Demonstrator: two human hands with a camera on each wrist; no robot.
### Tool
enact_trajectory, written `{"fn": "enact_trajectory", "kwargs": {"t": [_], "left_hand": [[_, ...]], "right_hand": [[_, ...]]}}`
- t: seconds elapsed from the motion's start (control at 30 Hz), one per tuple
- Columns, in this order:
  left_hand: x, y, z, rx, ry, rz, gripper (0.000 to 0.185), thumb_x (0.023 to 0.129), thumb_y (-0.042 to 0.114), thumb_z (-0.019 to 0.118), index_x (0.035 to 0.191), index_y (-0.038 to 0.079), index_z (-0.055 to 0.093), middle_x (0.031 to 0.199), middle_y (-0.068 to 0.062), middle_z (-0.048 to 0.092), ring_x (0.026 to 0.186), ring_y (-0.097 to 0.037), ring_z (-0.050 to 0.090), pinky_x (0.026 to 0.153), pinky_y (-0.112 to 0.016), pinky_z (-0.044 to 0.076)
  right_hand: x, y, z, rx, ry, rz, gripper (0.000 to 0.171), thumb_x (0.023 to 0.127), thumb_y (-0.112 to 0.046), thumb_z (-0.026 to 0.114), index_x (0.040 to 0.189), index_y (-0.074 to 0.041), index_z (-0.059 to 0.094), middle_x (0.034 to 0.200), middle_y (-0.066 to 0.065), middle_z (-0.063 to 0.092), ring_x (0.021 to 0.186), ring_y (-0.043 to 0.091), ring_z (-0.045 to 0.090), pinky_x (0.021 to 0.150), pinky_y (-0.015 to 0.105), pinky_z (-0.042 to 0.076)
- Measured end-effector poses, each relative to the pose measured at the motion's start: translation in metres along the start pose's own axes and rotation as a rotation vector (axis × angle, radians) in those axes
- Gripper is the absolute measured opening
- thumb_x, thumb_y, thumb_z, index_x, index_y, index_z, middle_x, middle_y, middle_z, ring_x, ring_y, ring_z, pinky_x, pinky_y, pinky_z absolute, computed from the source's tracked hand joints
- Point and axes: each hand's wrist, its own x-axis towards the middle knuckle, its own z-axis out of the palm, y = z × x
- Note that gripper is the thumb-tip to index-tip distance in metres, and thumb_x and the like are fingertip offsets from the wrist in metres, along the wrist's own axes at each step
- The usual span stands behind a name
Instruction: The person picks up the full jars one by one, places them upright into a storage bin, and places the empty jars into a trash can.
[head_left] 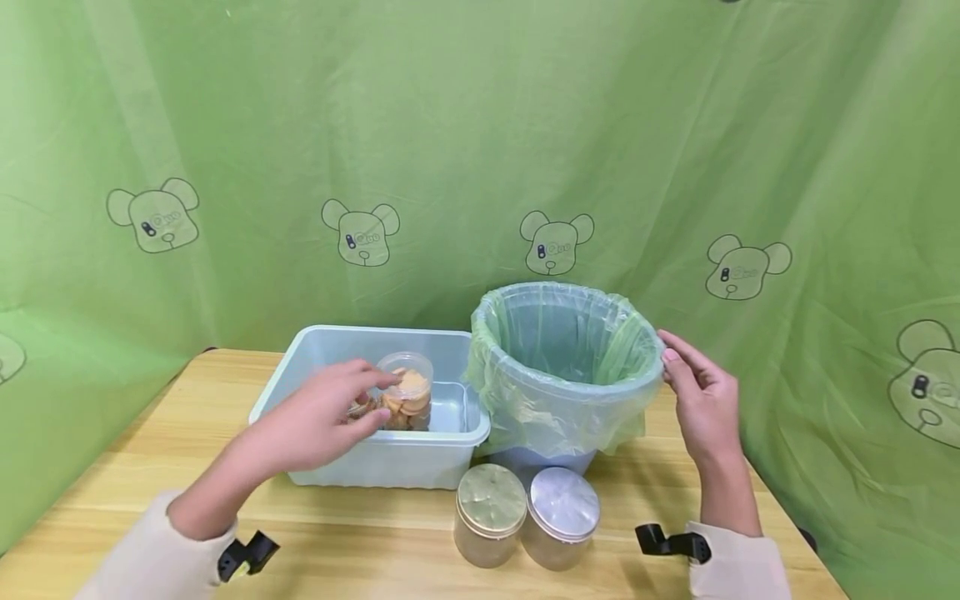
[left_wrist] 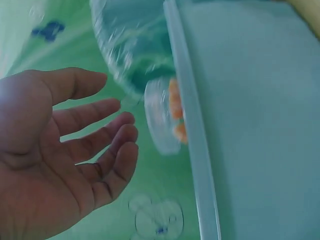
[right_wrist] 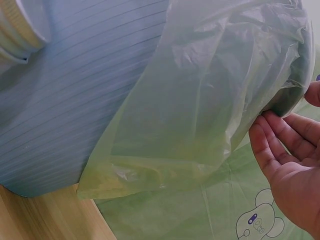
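Wooden table (head_left: pixel 112 492), green cloth backdrop (head_left: pixel 480 125) printed with bear heads. A person's two forearms in pale sleeves come in from the near edge.

Left hand (head_left: pixel 322 417) reaches over the near wall of a pale blue plastic tub (head_left: pixel 390 467). Fingers are loosely spread and only slightly bent, holding nothing. Fingertips are just beside a clear lidded jar (head_left: pixel 407 400) of orange-tan snacks that stands upright inside the tub, toward its right half. The left wrist view shows the open palm (left_wrist: pixel 60 155) with a gap before the jar (left_wrist: pixel 162 115); that frame is blurred, so whether a fingertip grazes the jar in the head view is uncertain.

Right hand (head_left: pixel 701 404) is at the right side of a blue ribbed waste bin (head_left: pixel 540 458) lined with a thin green bag (head_left: pixel 562 367) folded over the rim. Fingers straight and relaxed, tips at the bag's folded edge (right_wrist: pixel 225 100); in the right wrist view the fingers (right_wrist: pixel 280 135) touch or nearly touch the plastic under the rim, not curled round it.

The bin stands just right of the tub, touching or nearly so. In front of both, near the table's front edge, two short jars side by side: one with a gold lid (head_left: pixel 490 512), one with a silver lid (head_left: pixel 562 517).
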Motion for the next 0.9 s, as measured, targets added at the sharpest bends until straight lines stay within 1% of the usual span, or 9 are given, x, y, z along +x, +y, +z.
{"fn": "enact_trajectory", "kwargs": {"t": [0.07, 0.17, 0.3, 0.43, 0.53, 0.63, 0.77, 0.83, 0.9], "left_hand": [[0.003, 0.008, 0.006, 0.030, -0.012, 0.032, 0.038, 0.099, 0.018, 0.067, 0.135, 0.005, 0.064, 0.122, -0.007, 0.065, 0.096, -0.018, 0.062, 0.085, -0.040, 0.055], [0.007, 0.019, 0.016, 0.068, -0.023, 0.103, 0.039, 0.098, 0.017, 0.068, 0.134, 0.006, 0.064, 0.125, -0.007, 0.064, 0.103, -0.020, 0.060, 0.091, -0.043, 0.053], [0.012, 0.032, 0.030, 0.113, -0.043, 0.204, 0.041, 0.096, 0.017, 0.069, 0.135, 0.005, 0.063, 0.124, -0.006, 0.064, 0.112, -0.020, 0.060, 0.096, -0.042, 0.053], [0.013, 0.043, 0.043, 0.135, -0.084, 0.289, 0.043, 0.098, 0.018, 0.067, 0.138, 0.006, 0.061, 0.125, -0.005, 0.063, 0.112, -0.018, 0.059, 0.097, -0.037, 0.053], [0.012, 0.049, 0.053, 0.152, -0.106, 0.348, 0.040, 0.098, 0.017, 0.067, 0.137, 0.009, 0.062, 0.124, -0.002, 0.062, 0.107, -0.015, 0.058, 0.092, -0.032, 0.053], [0.011, 0.054, 0.066, 0.233, -0.116, 0.416, 0.039, 0.097, 0.019, 0.068, 0.135, 0.010, 0.063, 0.123, 0.000, 0.062, 0.103, -0.015, 0.057, 0.090, -0.029, 0.052], [0.008, 0.057, 0.086, 0.364, -0.140, 0.494, 0.042, 0.096, 0.026, 0.069, 0.135, 0.012, 0.061, 0.125, 0.000, 0.060, 0.108, -0.017, 0.056, 0.094, -0.028, 0.051], [0.007, 0.057, 0.094, 0.406, -0.148, 0.514, 0.043, 0.097, 0.029, 0.068, 0.136, 0.013, 0.060, 0.127, 0.000, 0.059, 0.110, -0.018, 0.055, 0.095, -0.029, 0.050], [0.007, 0.057, 0.100, 0.436, -0.150, 0.522, 0.045, 0.097, 0.032, 0.067, 0.138, 0.015, 0.059, 0.130, 0.000, 0.058, 0.110, -0.019, 0.055, 0.093, -0.029, 0.050]], "right_hand": [[0.000, 0.000, 0.000, 0.008, -0.001, 0.001, 0.039, 0.102, -0.022, 0.066, 0.135, -0.002, 0.066, 0.109, -0.009, 0.074, 0.094, 0.006, 0.065, 0.085, 0.012, 0.052], [0.000, 0.000, 0.000, 0.016, -0.005, 0.001, 0.039, 0.102, -0.021, 0.066, 0.136, -0.002, 0.065, 0.110, -0.009, 0.074, 0.094, 0.006, 0.065, 0.085, 0.012, 0.052], [-0.001, 0.000, 0.000, 0.015, -0.008, 0.004, 0.039, 0.102, -0.022, 0.066, 0.136, -0.002, 0.065, 0.110, -0.009, 0.074, 0.095, 0.006, 0.066, 0.086, 0.012, 0.052], [-0.001, 0.000, -0.001, 0.006, -0.007, 0.007, 0.040, 0.102, -0.023, 0.066, 0.136, -0.003, 0.065, 0.111, -0.009, 0.073, 0.096, 0.006, 0.065, 0.085, 0.012, 0.051], [0.000, 0.000, -0.001, 0.008, -0.004, 0.003, 0.039, 0.102, -0.022, 0.066, 0.136, -0.003, 0.066, 0.111, -0.009, 0.074, 0.096, 0.006, 0.065, 0.085, 0.013, 0.052], [0.001, 0.001, 0.000, 0.025, -0.002, -0.005, 0.039, 0.101, -0.021, 0.067, 0.135, -0.001, 0.066, 0.111, -0.008, 0.074, 0.095, 0.005, 0.066, 0.085, 0.013, 0.053], [0.001, 0.002, 0.000, 0.037, -0.003, -0.010, 0.038, 0.101, -0.019, 0.067, 0.135, 0.000, 0.066, 0.110, -0.007, 0.075, 0.094, 0.005, 0.067, 0.085, 0.013, 0.053], [0.001, 0.001, 0.000, 0.038, -0.002, -0.009, 0.038, 0.101, -0.019, 0.067, 0.134, 0.000, 0.066, 0.110, -0.007, 0.075, 0.094, 0.005, 0.067, 0.084, 0.013, 0.053], [0.001, 0.001, 0.000, 0.040, -0.001, -0.006, 0.038, 0.101, -0.019, 0.067, 0.134, 0.000, 0.066, 0.110, -0.007, 0.075, 0.094, 0.005, 0.066, 0.085, 0.013, 0.053]]}}
